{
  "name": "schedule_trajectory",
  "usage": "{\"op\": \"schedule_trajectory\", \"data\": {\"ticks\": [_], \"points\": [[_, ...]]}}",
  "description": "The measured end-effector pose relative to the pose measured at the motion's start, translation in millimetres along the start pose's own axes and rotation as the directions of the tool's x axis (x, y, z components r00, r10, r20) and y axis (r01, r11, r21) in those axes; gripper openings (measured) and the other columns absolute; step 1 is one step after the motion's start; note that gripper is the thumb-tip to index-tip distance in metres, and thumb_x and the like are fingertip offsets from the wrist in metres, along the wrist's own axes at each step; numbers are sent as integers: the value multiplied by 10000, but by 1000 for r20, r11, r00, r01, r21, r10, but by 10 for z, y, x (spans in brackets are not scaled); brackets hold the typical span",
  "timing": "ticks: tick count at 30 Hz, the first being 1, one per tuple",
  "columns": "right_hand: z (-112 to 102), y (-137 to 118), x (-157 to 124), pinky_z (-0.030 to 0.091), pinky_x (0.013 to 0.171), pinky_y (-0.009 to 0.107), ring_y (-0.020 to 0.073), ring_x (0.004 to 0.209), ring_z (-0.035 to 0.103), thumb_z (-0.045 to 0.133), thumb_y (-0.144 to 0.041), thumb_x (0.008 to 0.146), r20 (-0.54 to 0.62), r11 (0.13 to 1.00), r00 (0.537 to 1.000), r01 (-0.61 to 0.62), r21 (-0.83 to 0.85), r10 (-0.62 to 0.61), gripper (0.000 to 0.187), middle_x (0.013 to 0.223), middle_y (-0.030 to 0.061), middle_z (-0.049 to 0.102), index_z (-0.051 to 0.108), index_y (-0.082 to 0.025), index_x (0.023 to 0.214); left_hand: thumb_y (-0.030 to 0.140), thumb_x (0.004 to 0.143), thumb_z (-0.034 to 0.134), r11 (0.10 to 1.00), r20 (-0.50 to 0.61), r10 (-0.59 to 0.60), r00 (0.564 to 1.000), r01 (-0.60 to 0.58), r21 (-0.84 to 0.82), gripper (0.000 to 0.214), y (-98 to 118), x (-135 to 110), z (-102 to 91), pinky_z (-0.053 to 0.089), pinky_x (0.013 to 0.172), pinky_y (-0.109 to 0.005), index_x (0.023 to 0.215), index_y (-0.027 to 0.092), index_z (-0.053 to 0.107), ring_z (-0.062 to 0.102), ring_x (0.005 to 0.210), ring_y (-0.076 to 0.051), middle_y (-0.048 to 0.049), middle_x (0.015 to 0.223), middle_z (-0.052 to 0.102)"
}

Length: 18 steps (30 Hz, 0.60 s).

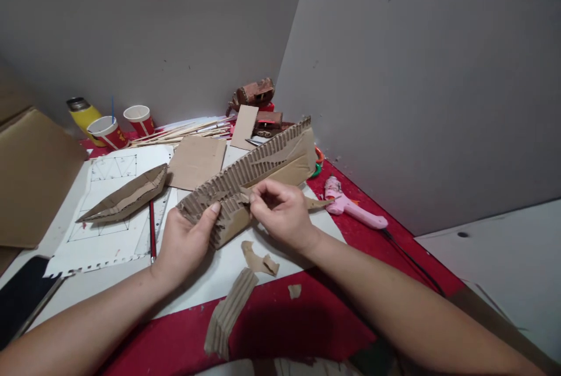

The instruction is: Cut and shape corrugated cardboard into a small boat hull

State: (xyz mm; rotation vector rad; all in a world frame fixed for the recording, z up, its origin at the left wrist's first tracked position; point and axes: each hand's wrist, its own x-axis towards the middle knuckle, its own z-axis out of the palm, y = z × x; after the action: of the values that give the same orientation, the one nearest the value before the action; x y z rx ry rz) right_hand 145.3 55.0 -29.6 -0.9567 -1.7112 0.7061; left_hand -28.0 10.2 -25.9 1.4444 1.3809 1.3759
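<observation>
Mid-frame, left grip point(186, 241) clamps cardboard point(263, 165), thumb on top, right grip point(283, 212) pinching its torn layer point(245, 192); best peeled slowly, pulled low along the ridges point(228, 180).

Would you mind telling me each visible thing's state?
Corrugated cardboard: held, facing partly peeled
Left hand: gripping it
Right hand: pinching at it
Boat-shaped cardboard: folded, open-topped
Nearer cup: upright, blue stick inside
Farther cup: upright
Pink tool: lying, corded
Scraps: torn, loose
Bottle: upright

The corrugated cardboard point(245, 175) partly hides the left hand point(186, 241) behind it.
</observation>
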Motion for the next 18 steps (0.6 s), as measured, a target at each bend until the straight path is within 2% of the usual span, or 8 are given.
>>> {"op": "schedule_trajectory", "data": {"ticks": [4,8,13,15,18], "points": [[-87,-35,19,436,444,219,111,427,543,577,-226,761,-47,961,988,-128,246,144,136,492,-32,582,538,-196,634,330,838,666,999,-61,-34,998,33,-22,223,-28,72,-43,525,933,-360,985,174,729,685,971,-222,-56,1051,750],[-171,-91,49,455,418,226,116,394,562,631,-218,736,-140,886,976,-86,455,167,123,486,-40,592,569,-191,632,362,802,697,994,-105,-101,989,95,-61,253,-28,149,-81,540,900,-377,920,140,729,692,950,-241,-83,1038,752],[-301,-191,212,413,348,216,98,329,488,677,-262,684,-198,720,951,-34,693,236,159,442,-67,527,555,-192,608,381,761,727,988,-164,-117,979,98,-121,286,-78,219,-101,547,887,-390,893,128,739,697,937,-260,-95,1007,757],[-488,-248,306,367,323,189,67,316,423,684,-260,638,-215,658,935,-24,753,280,228,419,-82,461,491,-200,533,367,737,746,980,-182,-141,973,111,-167,289,-159,254,-120,535,916,-408,902,129,743,694,948,-267,-97,1017,755],[-994,-336,391,314,322,152,29,335,330,675,-176,602,-320,615,899,75,785,299,337,400,-92,360,377,-203,446,304,679,780,934,-253,-269,929,188,-302,294,-312,340,-162,527,929,-453,904,120,740,701,916,-278,-107,989,756]]}}
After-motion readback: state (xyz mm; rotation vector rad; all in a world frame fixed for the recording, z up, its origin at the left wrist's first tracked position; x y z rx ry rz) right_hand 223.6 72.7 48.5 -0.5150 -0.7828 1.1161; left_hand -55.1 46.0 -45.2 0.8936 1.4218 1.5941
